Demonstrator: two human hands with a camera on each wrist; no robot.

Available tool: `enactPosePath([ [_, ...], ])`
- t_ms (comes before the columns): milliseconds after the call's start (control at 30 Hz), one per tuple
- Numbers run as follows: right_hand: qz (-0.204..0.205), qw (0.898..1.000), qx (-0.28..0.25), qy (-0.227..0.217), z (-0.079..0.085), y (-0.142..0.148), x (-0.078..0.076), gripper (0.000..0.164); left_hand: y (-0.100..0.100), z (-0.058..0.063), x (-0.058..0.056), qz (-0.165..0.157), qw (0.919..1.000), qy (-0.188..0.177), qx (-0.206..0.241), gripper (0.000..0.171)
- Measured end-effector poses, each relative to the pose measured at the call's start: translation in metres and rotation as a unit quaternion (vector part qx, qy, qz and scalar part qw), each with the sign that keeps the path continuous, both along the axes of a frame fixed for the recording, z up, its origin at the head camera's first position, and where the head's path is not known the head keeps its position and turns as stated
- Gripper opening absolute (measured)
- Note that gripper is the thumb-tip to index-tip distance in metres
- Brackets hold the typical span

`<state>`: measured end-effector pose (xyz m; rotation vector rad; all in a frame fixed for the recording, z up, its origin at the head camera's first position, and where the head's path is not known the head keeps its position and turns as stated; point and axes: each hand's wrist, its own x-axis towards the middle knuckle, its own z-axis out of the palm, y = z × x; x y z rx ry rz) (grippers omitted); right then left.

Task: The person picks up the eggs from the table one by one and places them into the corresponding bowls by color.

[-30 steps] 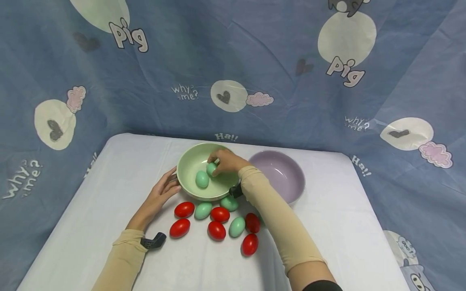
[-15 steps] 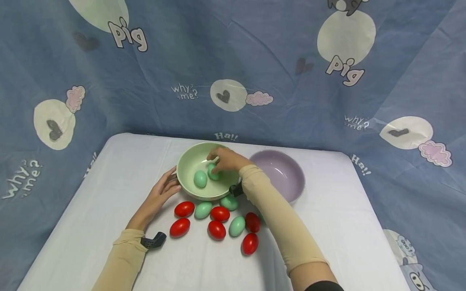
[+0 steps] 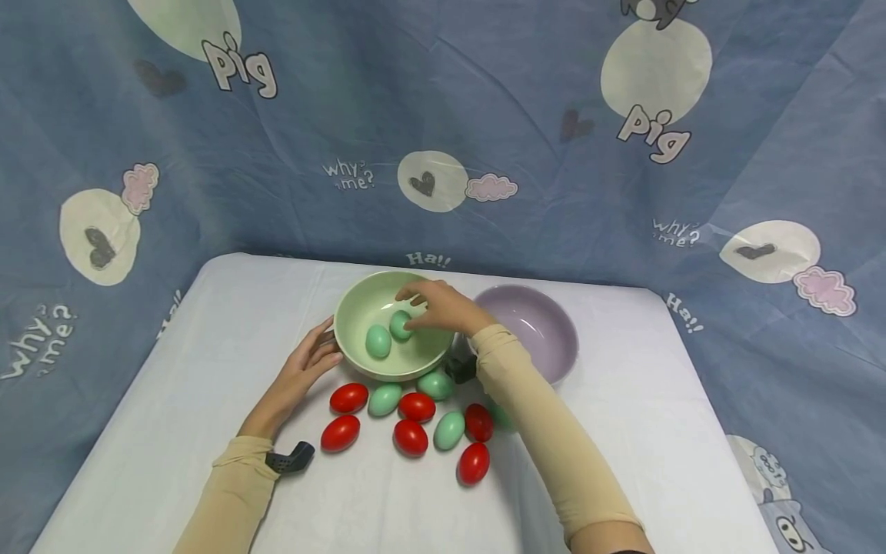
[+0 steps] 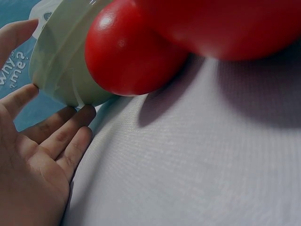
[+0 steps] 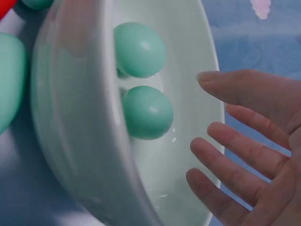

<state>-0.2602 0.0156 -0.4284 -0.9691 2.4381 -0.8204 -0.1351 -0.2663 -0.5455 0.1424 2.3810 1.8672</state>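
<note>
Two green eggs (image 3: 378, 341) lie side by side in the pale green bowl (image 3: 356, 308) at the back of the table. My right hand (image 3: 443, 308) hangs over the bowl's right side, fingers spread and holding nothing. In the right wrist view its fingertips are apart from both green eggs (image 5: 147, 113). My left hand (image 3: 304, 369) touches the bowl's left side, its extended fingertips at the wall in the left wrist view. Red eggs (image 3: 349, 398) and more green eggs (image 3: 384, 400) lie on the table in front of the bowl.
A purple bowl (image 3: 547, 338) stands right of the green one, partly behind my right forearm. One green egg (image 3: 500, 415) is partly hidden by that sleeve. A white cloth covers the table (image 3: 623, 431), and a printed blue curtain (image 3: 429, 92) rises behind it.
My right hand has let go of a green egg in the bowl and drawn up and to the right, its fingers opening. The left hand stays at the bowl.
</note>
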Motion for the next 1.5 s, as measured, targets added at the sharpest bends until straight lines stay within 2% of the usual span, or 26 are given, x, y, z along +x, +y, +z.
enactPosePath([
  [367,0.005,0.999,-0.044,0.016,0.003,0.02,0.031,0.051,-0.001,0.002,0.001,0.0,1.0,-0.001,-0.002,0.069],
  [633,-0.012,0.996,-0.079,0.04,0.005,0.035,0.057,0.045,-0.001,0.002,0.001,-0.001,1.0,-0.002,-0.002,0.069],
  [867,0.005,0.993,-0.104,0.059,0.004,0.044,0.08,0.045,-0.001,0.003,0.001,-0.004,1.0,-0.001,-0.002,0.069],
  [1400,0.027,0.989,-0.131,0.059,-0.02,0.069,0.118,0.045,0.001,0.004,0.001,-0.001,0.9999,-0.004,-0.009,0.069],
  [1500,0.029,0.99,-0.12,0.067,-0.024,0.073,0.124,0.043,0.001,0.003,0.001,-0.001,0.9999,-0.005,-0.01,0.07],
])
